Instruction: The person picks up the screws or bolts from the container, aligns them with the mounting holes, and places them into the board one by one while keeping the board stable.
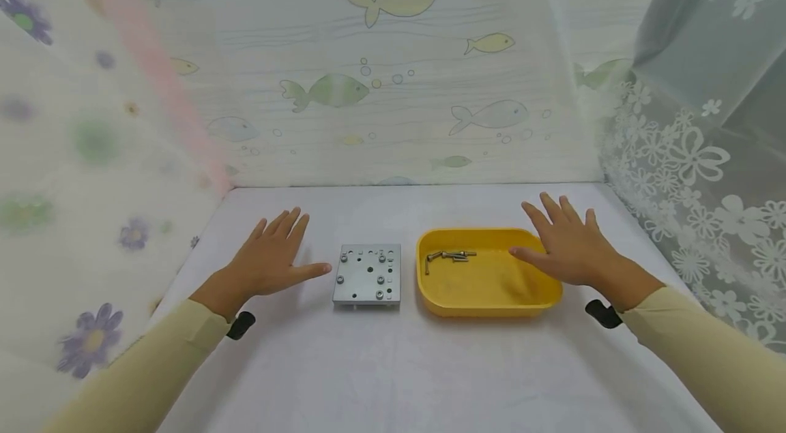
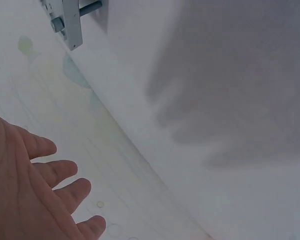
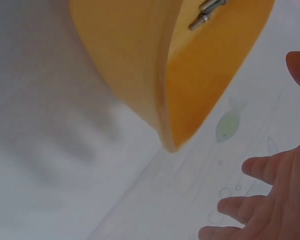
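Here the left hand [image 1: 268, 257] hovers with fingers spread, holding nothing, its thumb pointing at the left edge of the metal plate [image 1: 367, 274] without touching it. The right hand [image 1: 568, 245], fingers also spread, hangs over the right rim of the yellow tray [image 1: 485, 302], which holds screws [image 1: 450, 256] at its far left. Plate and tray sit just beside each other. The white table [image 1: 393, 371] lies open on the near side; curtains [image 1: 694, 146] close the left, far and right sides.

White table [image 1: 381, 365] with two items on it

A grey metal plate [image 1: 367, 274] lies beside a yellow tray [image 1: 491, 298]; the plate seems slightly raised.
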The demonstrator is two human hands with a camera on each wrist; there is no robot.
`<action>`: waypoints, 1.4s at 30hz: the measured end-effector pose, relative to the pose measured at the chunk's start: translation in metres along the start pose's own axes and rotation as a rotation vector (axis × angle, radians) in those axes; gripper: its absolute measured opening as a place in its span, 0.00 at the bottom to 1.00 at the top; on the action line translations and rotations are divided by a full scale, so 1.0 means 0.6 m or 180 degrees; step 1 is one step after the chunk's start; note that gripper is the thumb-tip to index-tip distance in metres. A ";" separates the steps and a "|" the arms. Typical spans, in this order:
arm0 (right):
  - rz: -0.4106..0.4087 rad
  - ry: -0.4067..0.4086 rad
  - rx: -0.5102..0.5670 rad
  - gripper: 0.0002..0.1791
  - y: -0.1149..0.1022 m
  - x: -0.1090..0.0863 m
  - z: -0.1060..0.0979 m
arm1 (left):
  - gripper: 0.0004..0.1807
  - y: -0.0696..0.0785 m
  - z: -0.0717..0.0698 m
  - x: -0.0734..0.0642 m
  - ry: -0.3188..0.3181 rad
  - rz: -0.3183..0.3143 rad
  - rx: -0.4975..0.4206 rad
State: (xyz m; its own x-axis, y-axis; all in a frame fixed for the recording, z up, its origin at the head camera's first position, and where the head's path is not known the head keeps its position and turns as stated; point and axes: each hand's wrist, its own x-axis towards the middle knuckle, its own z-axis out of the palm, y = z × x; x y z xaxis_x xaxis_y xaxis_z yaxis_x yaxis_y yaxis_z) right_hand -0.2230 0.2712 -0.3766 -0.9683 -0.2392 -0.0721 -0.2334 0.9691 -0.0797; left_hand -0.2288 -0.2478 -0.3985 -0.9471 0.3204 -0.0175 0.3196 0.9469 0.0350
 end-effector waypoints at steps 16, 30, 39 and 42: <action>-0.0508 0.0202 -0.0022 0.45 -0.048 0.030 0.006 | 0.74 0.028 0.034 0.013 0.0000 0.0239 -0.0761; -0.0985 0.0336 -0.0069 0.25 -0.100 0.062 0.017 | 0.77 0.047 0.079 0.018 0.0022 0.0324 -0.1798; -0.1093 -0.0047 0.0098 0.19 -0.122 0.094 0.027 | 0.76 0.053 0.107 0.030 -0.0013 0.0320 -0.2515; -0.1130 -0.0142 0.0213 0.17 -0.128 0.105 0.036 | 0.75 0.054 0.121 0.030 -0.0080 0.0325 -0.2729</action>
State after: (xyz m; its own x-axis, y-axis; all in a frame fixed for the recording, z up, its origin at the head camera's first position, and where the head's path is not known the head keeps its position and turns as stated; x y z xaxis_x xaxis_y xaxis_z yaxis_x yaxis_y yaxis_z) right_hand -0.2640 0.1807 -0.3966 -0.8227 -0.5639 -0.0713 -0.5467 0.8194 -0.1725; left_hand -0.2334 -0.2094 -0.4701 -0.9108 0.4127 0.0051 0.2622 0.5690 0.7794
